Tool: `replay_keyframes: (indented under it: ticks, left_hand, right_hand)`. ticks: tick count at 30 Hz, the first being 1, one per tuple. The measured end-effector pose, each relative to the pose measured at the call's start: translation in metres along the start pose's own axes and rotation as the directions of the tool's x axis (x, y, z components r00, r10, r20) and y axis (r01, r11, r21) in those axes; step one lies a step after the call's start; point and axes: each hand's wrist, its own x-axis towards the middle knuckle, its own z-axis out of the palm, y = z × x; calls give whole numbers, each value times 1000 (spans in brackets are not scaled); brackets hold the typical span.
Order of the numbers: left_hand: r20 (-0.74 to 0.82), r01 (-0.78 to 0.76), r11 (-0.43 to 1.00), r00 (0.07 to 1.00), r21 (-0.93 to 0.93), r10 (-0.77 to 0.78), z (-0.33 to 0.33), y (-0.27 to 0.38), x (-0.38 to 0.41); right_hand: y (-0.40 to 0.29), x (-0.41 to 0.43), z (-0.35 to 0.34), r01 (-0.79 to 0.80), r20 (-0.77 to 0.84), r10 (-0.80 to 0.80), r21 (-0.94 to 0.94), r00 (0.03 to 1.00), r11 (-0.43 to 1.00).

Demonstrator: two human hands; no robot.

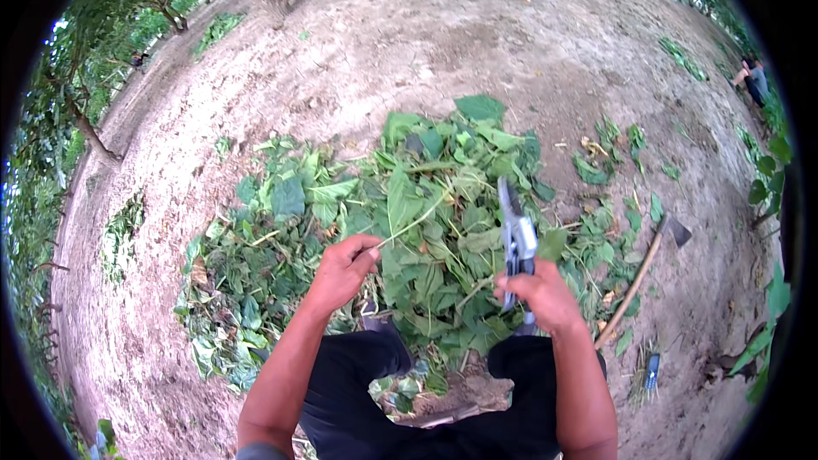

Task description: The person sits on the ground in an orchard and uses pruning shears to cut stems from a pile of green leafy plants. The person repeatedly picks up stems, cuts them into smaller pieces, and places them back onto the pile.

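Between finger and thumb, my left hand (343, 270) pinches the near end of a thin green stem (416, 220). The stem slants up to the right over the heap, and a broad leaf (404, 197) lies against it. My right hand (542, 294) grips a pair of pruning shears (519, 236) with a grey metal head. The tool points away from me, its dark blade end over the right part of the heap and apart from the stem. Below both hands spreads a wide pile of cut green leaves (441, 268), which partly covers my shoes.
At the right lies a hatchet (673, 232) with a wooden handle (631, 294). A blue keypad phone (652, 370) rests on the ground nearer me. Tree trunks (276, 3) rise at the far left. Another person (754, 80) sits at the far right edge by leafy plants (767, 172).
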Motion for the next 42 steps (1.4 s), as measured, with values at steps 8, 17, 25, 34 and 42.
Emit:
replay_keyframes:
  ticks: [8,17,25,34,42]
  left_hand:
    - [-86,-259,941,955,218,283,-16,-14,-14]
    - [-113,-336,892,917,304,384,-29,-16,-21]
    - [-181,-230,920,938,318,297,-43,-13,-23]
    - [-86,-298,894,935,333,344,-36,-16,-22]
    - [-51,-286,911,948,298,314,-32,-16,-22]
  right_hand:
    - [17,14,20,20,120,13,-268,993,963]
    - [5,20,37,-21,56,36,-242,998,970]
    - [14,30,43,7,40,1,-202,999,979]
    - [6,26,41,35,39,-23,-325,999,945]
    - [10,26,36,39,52,-24,-299,998,953]
